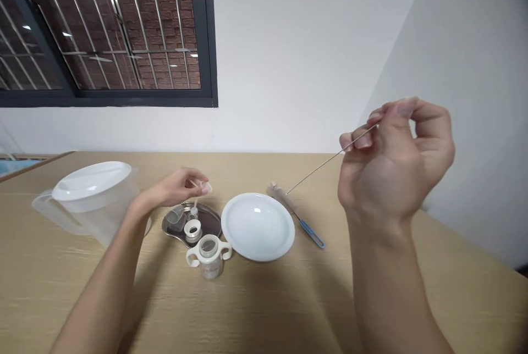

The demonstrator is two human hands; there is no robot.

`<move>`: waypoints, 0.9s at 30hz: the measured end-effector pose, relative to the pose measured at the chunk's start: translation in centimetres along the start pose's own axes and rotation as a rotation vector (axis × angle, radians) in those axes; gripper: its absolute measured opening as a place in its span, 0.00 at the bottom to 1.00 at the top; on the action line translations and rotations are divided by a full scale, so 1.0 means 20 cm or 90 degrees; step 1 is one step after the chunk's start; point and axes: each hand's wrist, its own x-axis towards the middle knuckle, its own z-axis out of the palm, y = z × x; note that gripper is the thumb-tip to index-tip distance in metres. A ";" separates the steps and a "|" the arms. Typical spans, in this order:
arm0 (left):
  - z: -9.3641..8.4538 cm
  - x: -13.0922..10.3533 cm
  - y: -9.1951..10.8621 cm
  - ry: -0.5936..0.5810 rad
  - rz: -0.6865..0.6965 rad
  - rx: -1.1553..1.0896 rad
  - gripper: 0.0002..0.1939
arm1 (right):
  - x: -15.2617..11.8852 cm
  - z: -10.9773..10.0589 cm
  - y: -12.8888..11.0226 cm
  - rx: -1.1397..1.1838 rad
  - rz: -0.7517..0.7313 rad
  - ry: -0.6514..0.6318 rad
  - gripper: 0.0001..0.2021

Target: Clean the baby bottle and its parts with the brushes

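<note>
A: What sits in the metal tray [213, 223]?
B: A clear cup-shaped piece [176, 215], a white ring [192, 231] and a smaller clear part [192, 213].
A: And the left hand [186, 184]?
B: Its fingertips pinch a small translucent piece [207, 187] above the tray; its exact form is blurred.
A: The right hand [394, 161]?
B: Raised, with its fingers closed on a thin rod [317, 169] slanting down towards the brush [312, 233] behind and beside the white bowl [258, 227]. Whether rod and brush touch is unclear.
A: Other containers?
B: The two-handled bottle [211, 267] stands upright in front of the tray, and a lidded translucent pitcher [97, 208] stands left of it. The pitcher's contents cannot be made out.
</note>
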 end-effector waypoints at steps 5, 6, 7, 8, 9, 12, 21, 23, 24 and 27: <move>-0.02 0.03 -0.18 -0.079 -0.103 0.105 0.21 | 0.01 -0.01 0.03 -0.009 0.009 0.006 0.06; -0.02 0.04 -0.19 -0.080 -0.118 0.117 0.19 | 0.01 -0.02 0.04 -0.009 0.009 0.007 0.06; -0.01 0.05 -0.21 -0.080 -0.132 0.130 0.19 | 0.01 -0.02 0.04 -0.010 0.008 0.007 0.06; 0.00 0.05 -0.22 -0.082 -0.143 0.142 0.18 | 0.01 -0.02 0.05 -0.014 0.010 0.006 0.06; 0.02 0.06 -0.22 -0.085 -0.153 0.154 0.17 | 0.01 -0.02 0.05 -0.018 0.013 0.004 0.06; 0.09 0.10 -0.23 -0.109 -0.176 0.182 0.15 | 0.00 -0.01 0.05 -0.026 0.019 -0.002 0.06; 0.33 0.19 -0.14 -0.211 -0.158 0.177 0.13 | -0.02 0.01 0.04 -0.048 0.028 -0.009 0.06; 0.34 0.19 -0.13 -0.234 -0.149 0.158 0.11 | -0.01 0.00 0.04 -0.051 0.028 -0.010 0.06; 0.33 0.19 -0.13 -0.240 -0.143 0.148 0.10 | -0.01 0.00 0.04 -0.052 0.025 -0.011 0.06; 0.28 0.16 -0.13 -0.216 -0.121 0.131 0.09 | -0.01 -0.01 0.02 -0.063 0.011 -0.009 0.06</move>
